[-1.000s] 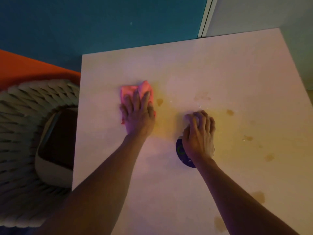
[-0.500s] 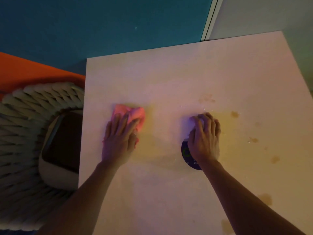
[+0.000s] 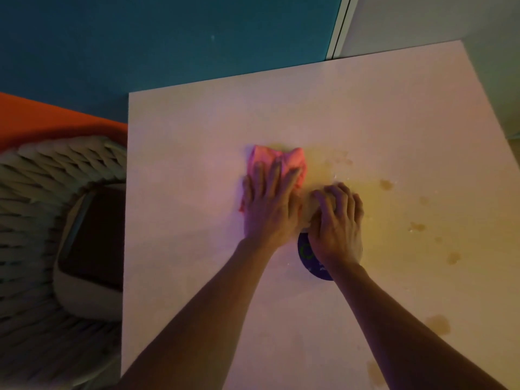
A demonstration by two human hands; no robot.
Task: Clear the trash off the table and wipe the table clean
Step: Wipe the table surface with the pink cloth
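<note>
Left grip presses one cloth flat; right grip clenched atop one disc.

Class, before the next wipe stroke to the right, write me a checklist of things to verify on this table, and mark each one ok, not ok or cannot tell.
1. Left hand flat on the pink cloth: ok.
2. Cloth lies on the table: ok.
3. Path to the right free: not ok; right hand sits beside the cloth, on a dark round sticker.
4. Stains on the right side wiped: not ok, spots remain.
5. Right hand holding something: cannot tell, fingers curled.
6. Trash off the table: cannot tell.
</note>
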